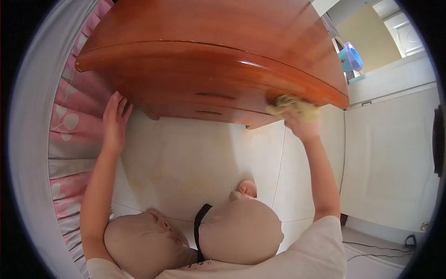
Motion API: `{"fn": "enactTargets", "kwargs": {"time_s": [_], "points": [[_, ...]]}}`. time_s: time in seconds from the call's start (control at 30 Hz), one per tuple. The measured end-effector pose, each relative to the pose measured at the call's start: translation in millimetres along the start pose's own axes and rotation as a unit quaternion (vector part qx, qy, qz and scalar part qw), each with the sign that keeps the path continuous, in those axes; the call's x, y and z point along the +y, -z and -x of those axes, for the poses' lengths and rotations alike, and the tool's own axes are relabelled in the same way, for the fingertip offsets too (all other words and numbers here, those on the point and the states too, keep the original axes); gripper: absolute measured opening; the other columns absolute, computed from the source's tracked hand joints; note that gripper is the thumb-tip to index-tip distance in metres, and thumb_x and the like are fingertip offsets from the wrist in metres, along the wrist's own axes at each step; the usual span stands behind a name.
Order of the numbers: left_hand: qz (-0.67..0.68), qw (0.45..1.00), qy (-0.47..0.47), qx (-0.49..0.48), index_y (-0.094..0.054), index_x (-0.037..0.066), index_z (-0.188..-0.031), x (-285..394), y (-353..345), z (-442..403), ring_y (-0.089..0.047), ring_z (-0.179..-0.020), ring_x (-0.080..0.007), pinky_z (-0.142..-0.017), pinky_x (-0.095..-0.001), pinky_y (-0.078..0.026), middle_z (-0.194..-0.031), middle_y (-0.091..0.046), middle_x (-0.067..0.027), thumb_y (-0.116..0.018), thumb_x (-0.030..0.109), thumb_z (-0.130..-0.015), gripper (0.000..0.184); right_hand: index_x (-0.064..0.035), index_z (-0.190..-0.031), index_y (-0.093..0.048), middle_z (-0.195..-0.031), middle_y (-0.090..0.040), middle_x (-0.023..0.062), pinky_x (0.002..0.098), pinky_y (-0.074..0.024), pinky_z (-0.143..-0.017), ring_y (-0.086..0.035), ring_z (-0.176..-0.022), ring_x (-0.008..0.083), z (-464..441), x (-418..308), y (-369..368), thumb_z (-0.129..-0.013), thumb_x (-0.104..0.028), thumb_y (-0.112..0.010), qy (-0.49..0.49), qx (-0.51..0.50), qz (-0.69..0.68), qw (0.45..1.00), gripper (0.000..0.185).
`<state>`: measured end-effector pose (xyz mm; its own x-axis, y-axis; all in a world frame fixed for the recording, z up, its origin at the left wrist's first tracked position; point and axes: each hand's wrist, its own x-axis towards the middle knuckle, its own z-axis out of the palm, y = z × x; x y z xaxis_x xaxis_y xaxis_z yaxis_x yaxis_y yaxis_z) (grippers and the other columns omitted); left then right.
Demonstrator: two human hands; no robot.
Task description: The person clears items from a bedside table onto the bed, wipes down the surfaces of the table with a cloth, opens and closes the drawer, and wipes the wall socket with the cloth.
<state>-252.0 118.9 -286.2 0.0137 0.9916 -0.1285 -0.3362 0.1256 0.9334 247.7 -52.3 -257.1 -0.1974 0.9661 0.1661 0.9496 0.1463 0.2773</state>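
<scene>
A reddish-brown wooden cabinet (pixel 195 60) with a glossy top stands in front of me, its drawer front facing my knees. My right hand (pixel 299 123) is closed on a yellowish cloth (pixel 290 103), which lies against the right part of the drawer front. Slight blur covers the cloth and fingers. At the cabinet's left side, my left hand (pixel 116 116) is raised with its fingers stretched out and nothing in it. Its fingertips are close to the cabinet's left edge; whether they touch it I cannot tell.
A pink patterned curtain (pixel 69 125) hangs along the left. Pale floor tiles (pixel 186 153) lie beneath, with my slippered foot (pixel 247 188) on them. At right are a white door (pixel 390 153), a blue and purple container (pixel 350 58) and dark cables (pixel 381 249).
</scene>
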Motion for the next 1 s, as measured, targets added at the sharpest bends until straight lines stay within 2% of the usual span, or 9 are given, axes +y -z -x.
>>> {"fn": "enactTargets", "kwargs": {"time_s": [0.17, 0.3, 0.37, 0.5, 0.67, 0.73, 0.87, 0.93, 1.0], "points": [[-0.018, 1.000, 0.004, 0.018, -0.036, 0.000, -0.145, 3.7, -7.9, 5.8, -0.040, -0.135, -0.0239, -0.114, -0.0441, -0.034, -0.145, -0.039, -0.0097, -0.055, 0.039, -0.100, 0.063, -0.0288, -0.105, -0.069, -0.117, -0.060, -0.0112, 0.0424, -0.0508, -0.083, -0.059, -0.100, 0.0119, -5.9, 0.9, 2.1, -0.067, -0.027, -0.073, 0.028, 0.263, 0.106, 0.959, 0.038], [-0.046, 0.998, -0.012, 0.047, -0.037, 0.000, -0.144, -3.4, -4.6, -0.9, -0.042, -0.132, -0.0230, -0.112, -0.0426, -0.037, -0.142, -0.041, -0.0096, -0.056, 0.041, -0.099, 0.063, -0.0221, -0.106, -0.067, -0.121, -0.060, 0.0069, 0.0418, -0.0511, -0.079, -0.061, -0.092, 0.0309, -7.7, -19.0, -61.4, -0.078, -0.037, -0.067, 0.049, 0.325, 0.166, 0.930, 0.032], [-0.007, 0.998, 0.001, 0.069, -0.040, 0.001, -0.141, -4.9, -8.5, -6.5, -0.043, -0.130, -0.0230, -0.110, -0.0411, -0.038, -0.137, -0.044, -0.0084, -0.056, 0.043, -0.099, 0.061, -0.0200, -0.109, -0.067, -0.117, -0.065, 0.0087, 0.0402, -0.0506, -0.082, -0.063, -0.099, 0.0275, -18.1, -32.6, -55.9, -0.082, -0.035, -0.067, -0.133, -0.187, -0.356, 0.906, 0.032], [-0.052, 0.994, -0.043, 0.084, -0.051, 0.005, -0.125, -9.1, -20.8, -2.7, -0.050, -0.111, -0.0195, -0.107, -0.0377, -0.039, -0.120, -0.048, -0.0039, -0.053, 0.046, -0.100, 0.047, -0.0264, -0.122, -0.066, -0.120, -0.068, 0.0001, 0.0326, -0.0520, -0.088, -0.065, -0.107, 0.0206, -0.3, -48.0, -97.6, -0.093, -0.025, -0.057, -0.063, -0.046, -0.351, 0.933, 0.030], [-0.072, 0.993, -0.029, 0.087, -0.054, 0.005, -0.119, -1.8, -21.6, -11.7, -0.051, -0.099, -0.0160, -0.098, -0.0344, -0.043, -0.113, -0.050, -0.0017, -0.050, 0.049, -0.101, 0.047, -0.0195, -0.130, -0.063, -0.123, -0.067, -0.0008, 0.0314, -0.0514, -0.091, -0.065, -0.108, 0.0195, -49.2, -88.4, -89.8, -0.096, -0.024, -0.052, 0.142, 0.021, -0.120, 0.982, 0.036], [-0.052, 0.995, -0.011, 0.089, -0.054, 0.004, -0.117, -3.6, -18.7, -13.7, -0.051, -0.098, -0.0156, -0.096, -0.0348, -0.044, -0.111, -0.052, -0.0012, -0.049, 0.050, -0.101, 0.049, -0.0111, -0.131, -0.057, -0.133, -0.059, 0.0009, 0.0317, -0.0424, -0.105, -0.053, -0.124, 0.0189, -89.9, -141.7, -83.9, -0.094, -0.020, -0.051, 0.240, -0.220, 0.008, 0.945, 0.038], [-0.075, 0.996, -0.008, 0.052, -0.056, 0.001, -0.115, 13.1, -20.2, -11.0, -0.052, -0.096, -0.0154, -0.095, -0.0327, -0.044, -0.107, -0.054, -0.0025, -0.048, 0.051, -0.101, 0.053, -0.0104, -0.145, -0.040, -0.155, -0.034, 0.0015, 0.0325, -0.0183, -0.121, -0.027, -0.144, 0.0162, -176.0, -257.2, -102.5, -0.099, -0.023, -0.041, 0.338, 0.230, 0.314, 0.856, 0.048], [-0.133, 0.990, -0.019, 0.044, -0.059, -0.003, -0.111, 13.7, -12.9, -16.5, -0.054, -0.096, -0.0165, -0.095, -0.0304, -0.044, -0.105, -0.057, -0.0054, -0.046, 0.050, -0.102, 0.055, -0.0084, -0.148, -0.037, -0.159, -0.026, 0.0017, 0.0329, -0.0154, -0.122, -0.019, -0.148, 0.0182, -215.8, -319.0, -129.9, -0.100, -0.026, -0.039, 0.232, 0.327, 0.591, 0.700, 0.052], [-0.138, 0.989, -0.036, 0.027, -0.059, -0.004, -0.110, 14.8, -9.8, -15.1, -0.055, -0.097, -0.0171, -0.094, -0.0300, -0.045, -0.105, -0.059, -0.0069, -0.044, 0.049, -0.103, 0.055, -0.0074, -0.149, -0.035, -0.160, -0.026, 0.0025, 0.0326, -0.0146, -0.122, -0.019, -0.147, 0.0192, -224.7, -323.4, -81.5, -0.099, -0.027, -0.039, 0.309, 0.259, 0.519, 0.754, 0.054]]}}
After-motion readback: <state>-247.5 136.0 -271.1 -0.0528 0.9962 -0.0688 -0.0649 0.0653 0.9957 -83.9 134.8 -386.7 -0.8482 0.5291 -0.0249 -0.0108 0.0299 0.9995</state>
